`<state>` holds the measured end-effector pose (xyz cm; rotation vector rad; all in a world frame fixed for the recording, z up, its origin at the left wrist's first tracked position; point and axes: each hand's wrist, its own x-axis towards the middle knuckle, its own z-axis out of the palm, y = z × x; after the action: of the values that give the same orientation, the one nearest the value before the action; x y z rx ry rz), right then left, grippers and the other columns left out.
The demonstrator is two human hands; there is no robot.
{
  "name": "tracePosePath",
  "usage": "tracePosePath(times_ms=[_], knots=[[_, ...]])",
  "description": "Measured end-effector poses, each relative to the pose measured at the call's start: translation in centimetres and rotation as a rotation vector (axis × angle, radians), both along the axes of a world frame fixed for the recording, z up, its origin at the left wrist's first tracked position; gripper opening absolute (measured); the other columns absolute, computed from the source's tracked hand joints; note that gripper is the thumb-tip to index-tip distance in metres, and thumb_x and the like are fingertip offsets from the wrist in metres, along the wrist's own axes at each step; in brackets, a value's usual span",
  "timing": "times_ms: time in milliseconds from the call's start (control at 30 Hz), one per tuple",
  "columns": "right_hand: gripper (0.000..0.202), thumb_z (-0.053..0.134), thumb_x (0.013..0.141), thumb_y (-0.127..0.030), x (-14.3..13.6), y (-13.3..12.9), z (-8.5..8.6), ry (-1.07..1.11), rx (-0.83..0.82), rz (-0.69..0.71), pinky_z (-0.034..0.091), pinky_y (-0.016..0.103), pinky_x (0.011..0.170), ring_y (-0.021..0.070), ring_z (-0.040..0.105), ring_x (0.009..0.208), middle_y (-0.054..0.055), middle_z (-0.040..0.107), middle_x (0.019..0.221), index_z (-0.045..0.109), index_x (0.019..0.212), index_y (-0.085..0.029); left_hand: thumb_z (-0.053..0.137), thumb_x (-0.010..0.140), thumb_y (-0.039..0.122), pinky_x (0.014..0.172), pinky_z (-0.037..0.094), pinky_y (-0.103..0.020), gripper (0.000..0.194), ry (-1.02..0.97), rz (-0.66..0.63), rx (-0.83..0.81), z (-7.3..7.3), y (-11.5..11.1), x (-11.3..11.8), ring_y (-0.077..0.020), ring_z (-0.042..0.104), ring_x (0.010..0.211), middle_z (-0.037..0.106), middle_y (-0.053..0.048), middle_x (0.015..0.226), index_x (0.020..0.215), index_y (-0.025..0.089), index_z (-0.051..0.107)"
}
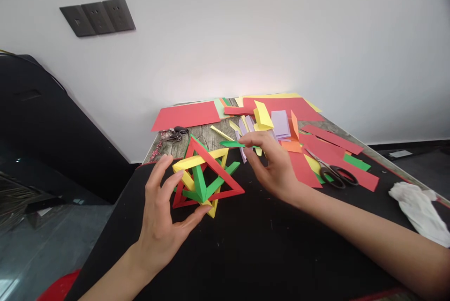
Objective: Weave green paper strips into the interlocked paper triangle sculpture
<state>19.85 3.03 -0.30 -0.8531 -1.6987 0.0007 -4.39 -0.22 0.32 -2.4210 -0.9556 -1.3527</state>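
Note:
On the black mat stands an interlocked paper star (200, 181) made of folded red, yellow and green strips. My left hand (165, 207) is at its left side, thumb and fingertips against the yellow strips. To the right of the star, my right hand (272, 165) pinches a narrow green folded strip (230, 144) between thumb and forefinger, over the scattered paper pieces. Part of that strip is hidden by the fingers.
Scissors (332, 172) lie on red sheets (305, 169) at the right, near a crumpled white tissue (420, 212). Purple and yellow folded papers (263, 116) sit farther back. Black-capped small items (177, 133) lie behind the star. The wall has dark sockets (98, 16).

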Motion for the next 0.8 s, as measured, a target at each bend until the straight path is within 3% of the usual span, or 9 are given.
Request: tracePosePath(times_ms=[100,267,500,800], knots=[[0.04,0.046,0.087,-0.008,0.9,1.1,-1.7,0.072,-0.328,0.073,0.055,0.043,0.089,0.0223,0.059,0.113,0.011,0.06,0.119,0.05,0.123,-0.024,0.08,0.071,0.02,0.114,0.034,-0.052,0.095,-0.005,0.031,-0.002,-0.3,-0.2,0.4,-0.0329,0.037,0.138,0.036,-0.018,0.146,0.147,0.02,0.024],[0.062,0.05,0.079,-0.007,1.0,1.9,-3.6,0.025,-0.476,0.196,0.058,0.042,0.088,0.0216,0.063,0.109,0.011,0.062,0.121,0.037,0.137,-0.025,0.077,0.074,0.024,0.112,0.036,-0.052,0.102,-0.036,0.118,-0.088,-1.4,-0.4,0.5,-0.0336,0.03,0.142,0.027,-0.018,0.151,0.152,0.023,0.011],[0.079,0.051,0.071,-0.003,0.5,2.0,-3.4,0.071,-0.606,0.363,0.05,0.046,0.101,0.0215,0.059,0.115,0.011,0.057,0.125,0.028,0.143,-0.026,0.076,0.073,0.037,0.108,0.038,-0.059,0.102,-0.205,0.194,-0.42,-2.2,-1.1,0.3,-0.0355,0.032,0.14,0.028,-0.016,0.152,0.151,0.028,0.011],[0.088,0.046,0.068,0.002,-0.2,1.3,-2.0,0.009,-0.652,0.388,0.057,0.038,0.081,0.0224,0.063,0.109,0.012,0.053,0.124,0.023,0.147,-0.031,0.073,0.074,0.042,0.102,0.045,-0.055,0.089,-0.358,0.183,-0.63,-2.1,-0.9,0.5,-0.0335,0.041,0.135,0.039,-0.012,0.146,0.146,0.032,0.021]])
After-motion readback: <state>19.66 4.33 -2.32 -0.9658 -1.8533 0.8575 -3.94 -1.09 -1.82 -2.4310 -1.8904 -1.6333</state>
